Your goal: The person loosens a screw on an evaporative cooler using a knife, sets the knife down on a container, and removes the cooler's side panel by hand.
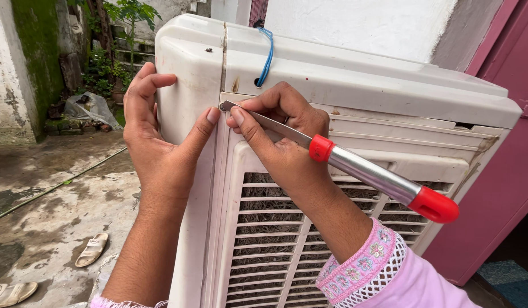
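A big off-white air cooler (361, 80) fills the middle of the head view, its louvred side panel (269, 239) facing me. My left hand (158, 140) grips the cooler's left corner, fingers around the edge and thumb pressed on the panel's top corner. My right hand (278, 137) holds a flat metal tool (366, 171) with a silver handle and red ends. The tool's thin tip sits at the seam at the panel's upper left corner, right beside my left thumb.
A blue cord (267, 54) loops through a hole on the cooler's top. A pink door (503, 171) stands to the right. On the wet concrete ground at left lie sandals (91, 250) and a hose (53, 188); plants (112, 63) grow beyond.
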